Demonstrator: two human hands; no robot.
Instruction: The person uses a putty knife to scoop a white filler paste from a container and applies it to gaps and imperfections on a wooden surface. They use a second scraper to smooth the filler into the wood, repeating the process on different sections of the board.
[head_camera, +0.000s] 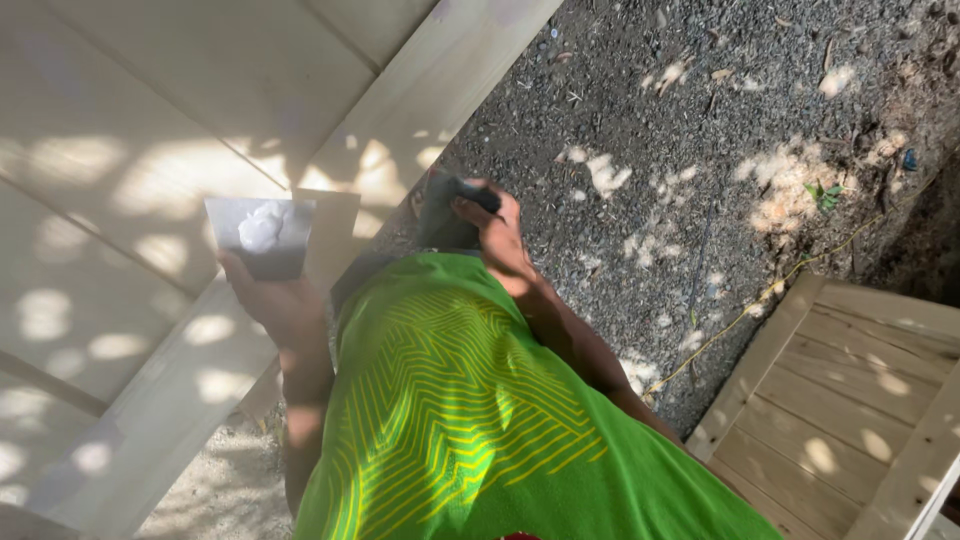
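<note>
Green shirt (470, 420) fills the foreground. Left hand (275, 300) grips a wide putty knife (262, 235) loaded with white filler, against pale boards (120, 150). Right hand (495, 235) clutches a dark tool (445, 210) over open gravel (720, 130).

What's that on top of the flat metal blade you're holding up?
A lump of white putty sits on the wide scraper blade, held from below by the left hand. The blade's handle is covered by that hand. The right hand grips a dark tool, mostly hidden.
</note>
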